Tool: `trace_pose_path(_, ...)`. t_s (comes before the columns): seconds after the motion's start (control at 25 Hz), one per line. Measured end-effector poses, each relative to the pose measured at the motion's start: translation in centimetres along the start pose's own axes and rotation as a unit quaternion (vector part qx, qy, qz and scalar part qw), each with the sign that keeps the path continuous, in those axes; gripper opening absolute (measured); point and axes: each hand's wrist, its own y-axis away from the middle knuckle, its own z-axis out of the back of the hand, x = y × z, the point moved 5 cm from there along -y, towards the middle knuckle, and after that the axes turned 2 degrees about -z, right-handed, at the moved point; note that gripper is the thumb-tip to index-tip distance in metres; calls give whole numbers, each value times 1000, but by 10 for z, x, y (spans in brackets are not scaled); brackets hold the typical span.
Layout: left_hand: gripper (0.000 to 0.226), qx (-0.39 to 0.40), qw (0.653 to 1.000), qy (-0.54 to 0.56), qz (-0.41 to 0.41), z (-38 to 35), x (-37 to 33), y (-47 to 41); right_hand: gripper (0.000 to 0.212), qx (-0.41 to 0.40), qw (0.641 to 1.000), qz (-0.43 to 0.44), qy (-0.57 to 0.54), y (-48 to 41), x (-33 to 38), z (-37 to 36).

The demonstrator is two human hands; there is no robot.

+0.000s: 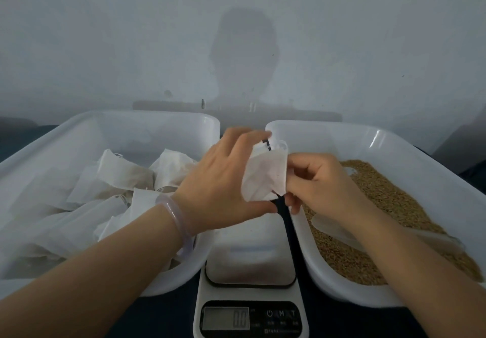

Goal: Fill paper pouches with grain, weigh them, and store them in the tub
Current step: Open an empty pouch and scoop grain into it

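I hold a white paper pouch up between both hands, above the gap between two white tubs. My left hand grips its left side, fingers curled over the top edge. My right hand pinches its right edge. The left tub holds several filled white pouches. The right tub holds brown grain with a translucent scoop lying on it. A white digital scale stands between the tubs below my hands, nothing on its platform, display reading 0.0.
A pale wall stands close behind the tubs. The tubs and scale rest on a dark surface. A pale bangle sits on my left wrist.
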Motion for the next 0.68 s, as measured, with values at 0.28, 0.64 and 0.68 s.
trace_pose_path(0.28,70,90,992,43,77,-11,19,4,28,49,997,-51,32,0,-9,-1)
trace_pose_path(0.64,123,159,974,-161,6,-10,10,6,24,-27,983,39,177,-1,-6,0)
trace_pose_path(0.68,120,167,972,-167,-6,-13,4,3,28,-21,981,50,188,0,-4,-2)
